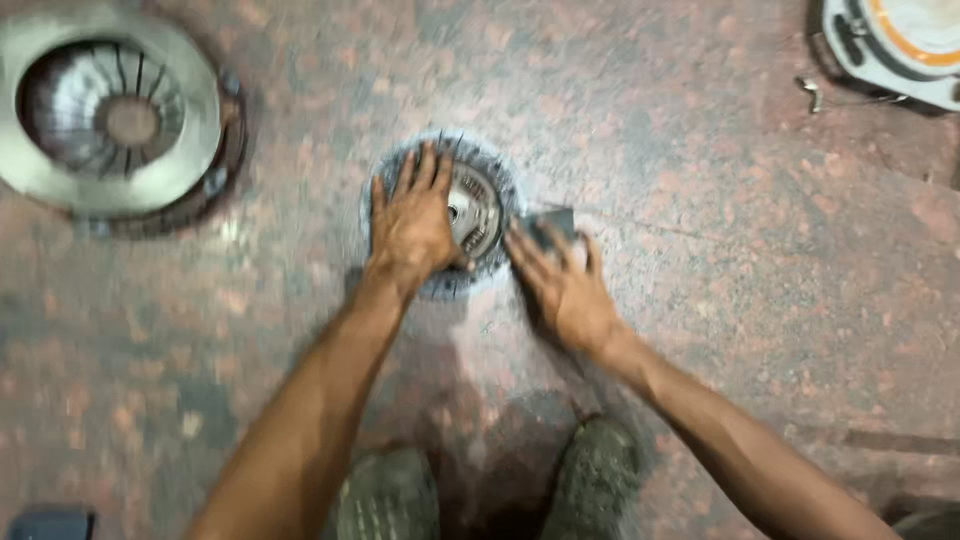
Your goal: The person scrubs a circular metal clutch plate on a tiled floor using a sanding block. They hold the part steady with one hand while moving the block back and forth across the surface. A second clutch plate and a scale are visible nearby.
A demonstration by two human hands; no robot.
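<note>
Clutch disc [480,215] lies flat on the speckled stone floor [700,330], roughly centre of view; taken as ref. landmark for all positions below. Left hand [415,222] is pressed palm-down on the disc's left half, fingers spread, tips reaching the far rim; it grips nothing, just bears on the face, and covers part of the hub. Right hand [565,285] sits at the disc's right near edge, fingers fairly flat and extended, pressing a small dark pad [552,224], poss. abrasive sheet, against the floor/rim line. Whether the pad is pinched or merely pushed: cannot tell, frame is motion-blurred. Key relation: disc lies left of and slightly beyond the right hand, pad touching or just beside the disc's right rim; left hand is the nearer one, already on it. Disc is round, so no long axis to report. Pressure plate [110,115], larger, metal, lies well apart to the disc's far left. A white and orange appliance [900,45] sits far right and beyond, a small metal hook-like bit [810,92] beside it. Two shoes [590,475] stand on the near side of the disc. No containers seen in view.
</note>
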